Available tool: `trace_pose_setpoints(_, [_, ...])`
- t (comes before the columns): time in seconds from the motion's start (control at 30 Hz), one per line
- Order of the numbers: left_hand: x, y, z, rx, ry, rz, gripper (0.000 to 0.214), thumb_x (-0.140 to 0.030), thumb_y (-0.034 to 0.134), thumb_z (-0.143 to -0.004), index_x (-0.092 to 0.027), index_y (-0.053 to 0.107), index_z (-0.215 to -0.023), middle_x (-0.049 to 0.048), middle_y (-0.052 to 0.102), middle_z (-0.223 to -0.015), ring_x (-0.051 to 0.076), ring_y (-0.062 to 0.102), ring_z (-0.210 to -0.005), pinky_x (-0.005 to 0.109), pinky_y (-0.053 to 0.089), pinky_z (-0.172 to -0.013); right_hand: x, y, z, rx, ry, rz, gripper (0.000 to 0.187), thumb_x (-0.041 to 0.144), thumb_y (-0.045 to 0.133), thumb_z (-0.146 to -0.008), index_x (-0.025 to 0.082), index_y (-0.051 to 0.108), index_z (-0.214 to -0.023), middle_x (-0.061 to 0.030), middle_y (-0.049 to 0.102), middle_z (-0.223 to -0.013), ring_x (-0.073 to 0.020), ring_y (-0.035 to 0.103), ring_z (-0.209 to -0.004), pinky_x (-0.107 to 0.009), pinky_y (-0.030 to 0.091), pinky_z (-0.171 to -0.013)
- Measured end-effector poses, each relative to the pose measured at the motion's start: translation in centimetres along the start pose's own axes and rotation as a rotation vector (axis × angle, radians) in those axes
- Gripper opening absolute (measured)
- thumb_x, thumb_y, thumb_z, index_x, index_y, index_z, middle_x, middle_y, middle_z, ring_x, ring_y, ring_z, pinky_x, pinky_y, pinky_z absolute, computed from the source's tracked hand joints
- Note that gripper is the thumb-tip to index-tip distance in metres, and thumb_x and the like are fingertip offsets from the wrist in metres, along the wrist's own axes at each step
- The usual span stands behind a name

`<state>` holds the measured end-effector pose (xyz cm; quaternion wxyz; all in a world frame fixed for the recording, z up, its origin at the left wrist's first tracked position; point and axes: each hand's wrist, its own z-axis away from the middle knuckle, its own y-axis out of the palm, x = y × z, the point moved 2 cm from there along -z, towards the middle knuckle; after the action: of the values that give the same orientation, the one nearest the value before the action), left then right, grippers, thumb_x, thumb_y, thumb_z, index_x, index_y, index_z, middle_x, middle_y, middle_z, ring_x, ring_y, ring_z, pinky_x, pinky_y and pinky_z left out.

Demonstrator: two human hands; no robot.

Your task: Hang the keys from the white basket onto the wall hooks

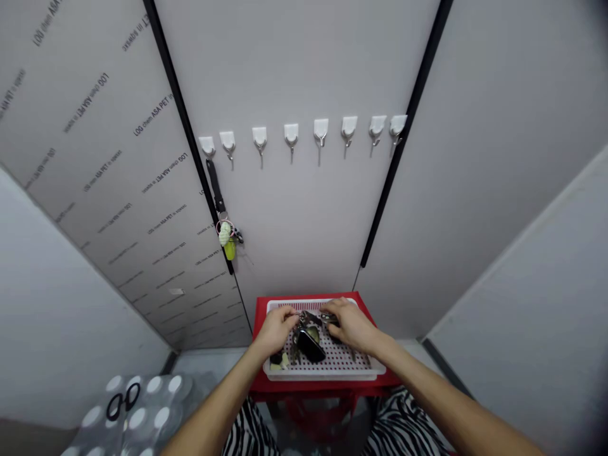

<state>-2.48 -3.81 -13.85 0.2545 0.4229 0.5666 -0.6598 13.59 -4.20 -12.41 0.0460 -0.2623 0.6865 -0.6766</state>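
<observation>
Over a white perforated basket (327, 373), both hands reach in among keys and small items. My left hand (278, 329) is at the basket's left side, thumb and fingers pinched on a bunch of keys (303, 320). Toward the right side, my right hand (350, 324) has its fingers curled down over dark and metal items; what lies under them is partly hidden. Between the hands lies a glossy black fob-like object (311, 345). A pale yellow item (281, 361) sits in the basket's near left corner.
The basket stands on a red stool-like surface (323, 385) against a grey wall panel. A row of several white hooks (291, 133) is on the wall; a black strap with keys and charms (225, 234) hangs from the leftmost. Lower left are capped bottles (137, 418) and black-handled scissors (123, 402).
</observation>
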Motion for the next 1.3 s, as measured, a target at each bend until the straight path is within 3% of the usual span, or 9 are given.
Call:
trace_pose_setpoints(0.17, [-0.5, -0.7, 0.4, 0.020, 0.067, 0.034, 0.018, -0.021, 0.036, -0.064, -0.014, 0.053, -0.066, -0.0008, 0.051, -0.060, 0.010, 0.044, -0.059, 0.019, 0.034, -0.057, 2.0, 1.4, -1.0, 0.006, -0.112, -0.221, 0.023, 0.021, 0.041, -0.065, 0.016, 0.053, -0.084, -0.0042, 0.055, -0.081, -0.0144, 0.045, -0.076, -0.024, 0.031, -0.069])
trace_pose_setpoints(0.27, [-0.6, -1.5, 0.7, -0.072, 0.103, 0.026, 0.020, -0.023, 0.036, -0.065, -0.014, 0.054, -0.066, 0.0012, 0.053, -0.066, 0.011, 0.045, -0.065, 0.021, 0.033, -0.061, 2.0, 0.7, -1.3, 0.026, -0.067, -0.408, 0.019, 0.023, 0.038, -0.067, 0.014, 0.054, -0.072, -0.0011, 0.054, -0.066, -0.0106, 0.045, -0.061, -0.020, 0.033, -0.056])
trace_pose_setpoints(0.4, [-1.4, -2.3, 0.5, -0.098, 0.058, 0.198, 0.016, -0.020, 0.038, -0.062, -0.013, 0.052, -0.062, -0.0002, 0.051, -0.060, 0.010, 0.044, -0.060, 0.020, 0.033, -0.057, 1.5, -2.7, -2.3, 0.025, 0.039, -0.630, 0.019, 0.028, 0.042, -0.064, 0.013, 0.052, -0.070, 0.0026, 0.048, -0.054, -0.0071, 0.041, -0.048, -0.018, 0.030, -0.046])
trace_pose_setpoints(0.57, [-4.9, -3.5, -0.4, -0.049, 0.109, 0.619, 0.014, -0.025, 0.045, -0.059, -0.012, 0.046, -0.066, -0.0012, 0.051, -0.056, 0.008, 0.046, -0.057, 0.020, 0.034, -0.058, 3.8, -8.5, -5.2, -0.135, 0.066, -0.857, 0.021, 0.025, 0.049, -0.056, 0.011, 0.047, -0.071, 0.0043, 0.045, -0.050, -0.0064, 0.041, -0.045, -0.020, 0.033, -0.048])
trace_pose_setpoints(0.7, [-7.8, -6.1, -1.3, -0.229, 0.163, 0.708, 0.020, -0.029, 0.048, -0.057, -0.013, 0.045, -0.069, -0.0015, 0.050, -0.055, 0.007, 0.045, -0.049, 0.020, 0.034, -0.052, 7.0, -11.7, -7.8, -0.268, -0.073, -0.916, 0.020, 0.022, 0.050, -0.055, 0.010, 0.049, -0.071, 0.0030, 0.047, -0.056, -0.0061, 0.042, -0.051, -0.021, 0.035, -0.054])
trace_pose_setpoints(0.9, [-10.8, -10.8, -2.9, -0.391, 0.238, 0.605, 0.014, -0.025, 0.049, -0.057, -0.012, 0.049, -0.062, -0.0021, 0.049, -0.050, 0.005, 0.042, -0.044, 0.018, 0.032, -0.048, 10.3, -14.5, -12.1, -0.385, -0.199, -0.936, 0.030, 0.017, 0.049, -0.055, 0.011, 0.047, -0.084, 0.0030, 0.051, -0.058, -0.0066, 0.045, -0.051, -0.021, 0.037, -0.054])
trace_pose_setpoints(1.03, [-12.4, -14.4, -4.0, -0.541, 0.241, 0.607, 0.014, -0.026, 0.049, -0.056, -0.012, 0.050, -0.059, -0.0023, 0.049, -0.050, 0.005, 0.043, -0.043, 0.017, 0.031, -0.046, 12.6, -16.8, -15.4, -0.510, -0.249, -0.894, 0.021, 0.016, 0.050, -0.054, 0.011, 0.051, -0.074, -0.0002, 0.054, -0.062, -0.0082, 0.049, -0.056, -0.022, 0.039, -0.057])
trace_pose_setpoints(1.17, [-13.4, -17.5, -5.1, -0.658, 0.256, 0.638, 0.014, -0.026, 0.050, -0.055, -0.012, 0.049, -0.058, -0.0034, 0.048, -0.047, 0.004, 0.042, -0.041, 0.016, 0.030, -0.043, 14.9, -18.6, -17.9, -0.640, -0.229, -0.786, 0.025, 0.016, 0.049, -0.055, 0.013, 0.052, -0.080, -0.0011, 0.056, -0.065, -0.0087, 0.050, -0.057, -0.022, 0.040, -0.058])
trace_pose_setpoints(1.3, [-13.0, -19.4, -6.4, -0.734, 0.223, 0.553, 0.012, -0.025, 0.047, -0.058, -0.012, 0.047, -0.057, -0.0040, 0.045, -0.044, 0.004, 0.041, -0.038, 0.016, 0.028, -0.040, 16.2, -19.2, -19.2, -0.702, -0.150, -0.684, 0.027, 0.015, 0.050, -0.056, 0.014, 0.049, -0.083, 0.0001, 0.056, -0.061, -0.0074, 0.049, -0.051, -0.020, 0.040, -0.054])
